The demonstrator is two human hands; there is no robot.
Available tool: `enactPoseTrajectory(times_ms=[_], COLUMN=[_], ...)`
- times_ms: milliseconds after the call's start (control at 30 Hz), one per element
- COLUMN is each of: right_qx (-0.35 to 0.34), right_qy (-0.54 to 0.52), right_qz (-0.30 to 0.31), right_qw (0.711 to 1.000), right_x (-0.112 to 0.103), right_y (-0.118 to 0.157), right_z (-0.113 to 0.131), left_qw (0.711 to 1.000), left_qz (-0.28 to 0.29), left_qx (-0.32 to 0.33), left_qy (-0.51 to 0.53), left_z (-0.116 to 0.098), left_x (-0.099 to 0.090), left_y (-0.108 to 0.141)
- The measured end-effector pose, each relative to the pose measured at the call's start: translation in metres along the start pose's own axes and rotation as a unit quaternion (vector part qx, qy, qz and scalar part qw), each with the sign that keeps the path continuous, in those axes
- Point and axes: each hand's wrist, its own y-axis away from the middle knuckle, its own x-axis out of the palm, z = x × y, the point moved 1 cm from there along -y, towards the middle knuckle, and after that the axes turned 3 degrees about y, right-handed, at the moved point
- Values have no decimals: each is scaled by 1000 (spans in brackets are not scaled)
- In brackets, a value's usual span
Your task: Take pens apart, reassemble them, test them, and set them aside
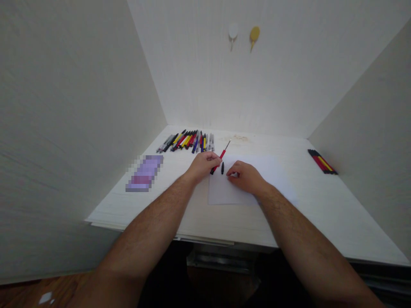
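My left hand (206,164) pinches a red pen barrel (222,155), tilted up to the right. A thin refill with a metal tip (228,143) sticks out of its upper end. Just right of the barrel, a small black pen piece (222,168) lies on the white paper (250,194). My right hand (245,175) rests over the paper beside that piece, its fingers curled and thumb and forefinger nearly together. Anything between those fingertips is too small to make out.
Several pens (188,141) in mixed colours lie in a row at the back left. A blurred purple rectangle (146,171) is on the left side. Red, yellow and black pens (323,162) sit by the right wall. Two hooks (254,34) hang on the back wall.
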Motion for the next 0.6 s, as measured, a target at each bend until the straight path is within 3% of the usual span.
enactPoseTrajectory(times_ms=[600], right_qx=[67], right_qy=[147], right_qz=[62], right_qw=[985], right_x=[-13], right_y=[-1], right_z=[19], left_qw=[1000], left_qz=[0], left_qx=[-19], left_qy=[13], left_z=[2], left_x=[1], left_y=[-2])
